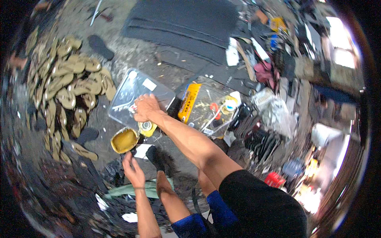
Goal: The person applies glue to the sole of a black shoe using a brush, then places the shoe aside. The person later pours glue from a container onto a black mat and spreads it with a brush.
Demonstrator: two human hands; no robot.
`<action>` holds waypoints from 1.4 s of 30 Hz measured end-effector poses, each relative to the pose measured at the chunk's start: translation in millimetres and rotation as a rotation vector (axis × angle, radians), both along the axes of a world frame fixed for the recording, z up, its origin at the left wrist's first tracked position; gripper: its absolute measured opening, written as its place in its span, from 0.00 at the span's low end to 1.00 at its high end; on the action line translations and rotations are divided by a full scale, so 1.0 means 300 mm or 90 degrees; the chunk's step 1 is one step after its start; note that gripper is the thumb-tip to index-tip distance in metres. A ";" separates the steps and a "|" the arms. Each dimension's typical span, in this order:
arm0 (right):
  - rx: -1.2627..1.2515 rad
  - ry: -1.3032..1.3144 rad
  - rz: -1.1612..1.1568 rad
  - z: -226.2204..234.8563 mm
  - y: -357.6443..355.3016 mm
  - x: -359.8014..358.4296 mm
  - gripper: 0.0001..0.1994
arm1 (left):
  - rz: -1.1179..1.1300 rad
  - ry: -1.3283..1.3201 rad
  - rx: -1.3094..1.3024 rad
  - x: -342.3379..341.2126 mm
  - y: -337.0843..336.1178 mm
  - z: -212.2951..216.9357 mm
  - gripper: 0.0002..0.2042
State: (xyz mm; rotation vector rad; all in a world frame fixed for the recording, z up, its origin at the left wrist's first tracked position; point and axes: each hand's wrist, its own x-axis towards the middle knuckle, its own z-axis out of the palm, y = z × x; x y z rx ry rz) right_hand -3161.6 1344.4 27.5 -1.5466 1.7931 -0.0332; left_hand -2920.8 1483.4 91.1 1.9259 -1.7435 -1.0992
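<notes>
Nearest the camera, the person's bent legs in dark shorts with blue trim fill the lower edge, above a floor littered with dark scraps, white paper bits and a pale green strip (131, 190). The left hand (133, 171) reaches forward just below a round tin of yellow glue (124, 140) that sits on the dark, gritty floor; its fingers are loosely curled, close to the tin's near rim, and whether they touch it cannot be told. A small white card (142, 150) lies on the floor between that hand and a black-socked foot (155, 158).

A little farther out, the right hand (146, 108) rests on the near edge of a clear plastic sheet (133, 94) that lies flat on the floor, fingers bent down and pressed against it. Just beside the wrist sits a small yellow lid (147, 127).

To the right lies a clear pouch with a yellow card and small tools (206, 109). To the left, a big heap of tan sandal soles (65, 85) spreads over the floor, with a few single black soles (100, 47) near it.

Farthest off, stacked black rubber sheets (186, 25) lie at the top, and a cluttered jumble of bags, boxes and cloth (274, 71) crowds the right side under bright window light.
</notes>
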 end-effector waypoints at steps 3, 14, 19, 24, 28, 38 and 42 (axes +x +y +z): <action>-0.019 -0.004 -0.054 0.124 0.029 0.008 0.27 | -0.051 -0.013 0.067 0.181 0.219 0.094 0.14; -0.108 -0.310 -0.524 1.121 0.837 0.004 0.20 | -0.095 -0.007 0.267 0.705 0.125 0.342 0.13; -0.226 -0.293 -0.782 1.331 1.255 0.054 0.11 | -0.352 0.033 0.121 0.266 -0.246 0.331 0.14; -0.090 -0.133 -1.008 1.233 1.593 0.042 0.10 | -0.604 0.112 0.016 -0.418 -0.193 0.250 0.15; 0.069 -0.002 -1.035 0.868 1.858 -0.003 0.14 | -0.887 -0.041 -0.002 -0.854 0.072 0.086 0.21; 0.082 0.086 -0.738 0.297 2.372 -0.167 0.18 | -1.183 -0.321 -0.213 -1.162 0.251 -0.195 0.56; 0.139 0.071 -0.636 0.222 2.439 -0.216 0.16 | -1.255 -0.338 -0.295 -1.260 0.214 -0.174 0.55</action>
